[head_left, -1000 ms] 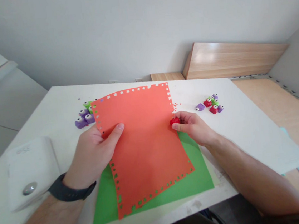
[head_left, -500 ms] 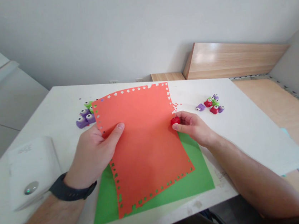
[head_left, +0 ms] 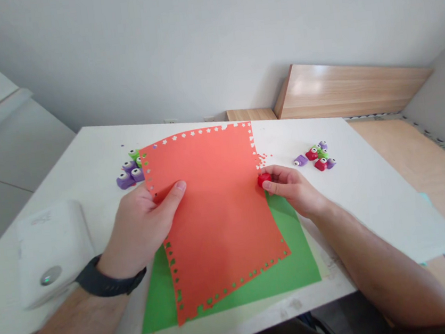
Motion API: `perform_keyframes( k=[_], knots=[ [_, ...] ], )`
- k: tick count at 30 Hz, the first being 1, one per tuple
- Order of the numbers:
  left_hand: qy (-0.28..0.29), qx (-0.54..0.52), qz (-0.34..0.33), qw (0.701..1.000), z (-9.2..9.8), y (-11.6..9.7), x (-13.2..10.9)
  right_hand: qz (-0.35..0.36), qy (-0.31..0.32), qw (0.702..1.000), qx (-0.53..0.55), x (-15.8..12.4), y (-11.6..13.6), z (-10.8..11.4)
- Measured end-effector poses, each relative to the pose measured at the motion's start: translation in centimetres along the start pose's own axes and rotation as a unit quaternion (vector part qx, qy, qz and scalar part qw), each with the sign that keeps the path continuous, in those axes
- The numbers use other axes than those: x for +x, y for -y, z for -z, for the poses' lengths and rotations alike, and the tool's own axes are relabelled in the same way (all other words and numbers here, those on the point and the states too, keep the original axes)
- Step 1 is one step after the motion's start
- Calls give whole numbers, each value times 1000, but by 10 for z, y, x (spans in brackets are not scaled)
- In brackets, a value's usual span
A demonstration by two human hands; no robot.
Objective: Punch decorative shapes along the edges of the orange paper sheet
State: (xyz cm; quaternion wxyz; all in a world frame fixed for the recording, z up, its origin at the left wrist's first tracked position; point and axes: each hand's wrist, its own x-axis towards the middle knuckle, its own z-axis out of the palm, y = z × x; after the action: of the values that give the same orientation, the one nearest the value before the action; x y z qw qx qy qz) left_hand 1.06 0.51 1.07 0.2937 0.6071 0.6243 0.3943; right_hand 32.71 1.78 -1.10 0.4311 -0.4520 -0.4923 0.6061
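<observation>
An orange sheet of paper [head_left: 219, 205], with small shapes punched along its edges, is held raised and slightly curved. My left hand [head_left: 148, 223] grips its left edge, thumb on top and fingers hidden behind. At the right edge, my right hand [head_left: 291, 186] pinches a small red craft punch [head_left: 264, 180] that sits on the paper's margin. Beneath lies a green sheet [head_left: 297, 255] on the table. Tiny orange cut-outs [head_left: 262, 158] are scattered just beyond the red punch.
Several purple and green punches [head_left: 127, 175] stand behind the paper's left side. More punches [head_left: 320, 156] in red, green and purple cluster at the right. A white device [head_left: 53, 250] with a cable lies at the left on the white table [head_left: 370, 193].
The whole view has shifted slightly. Both hands keep their hold on the paper and the red punch, which stays at about the same spot on the right edge.
</observation>
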Motion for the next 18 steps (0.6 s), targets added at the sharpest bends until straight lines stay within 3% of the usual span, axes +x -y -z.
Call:
perform_keyframes(
  k=[12, 18],
  knots=[
    [6, -16, 18, 1000, -1, 1, -1, -9, 37, 999, -2, -2, 0, 1],
    [3, -17, 24, 1000, 0, 3, 0, -22, 26, 999, 8, -3, 1, 0]
  ],
)
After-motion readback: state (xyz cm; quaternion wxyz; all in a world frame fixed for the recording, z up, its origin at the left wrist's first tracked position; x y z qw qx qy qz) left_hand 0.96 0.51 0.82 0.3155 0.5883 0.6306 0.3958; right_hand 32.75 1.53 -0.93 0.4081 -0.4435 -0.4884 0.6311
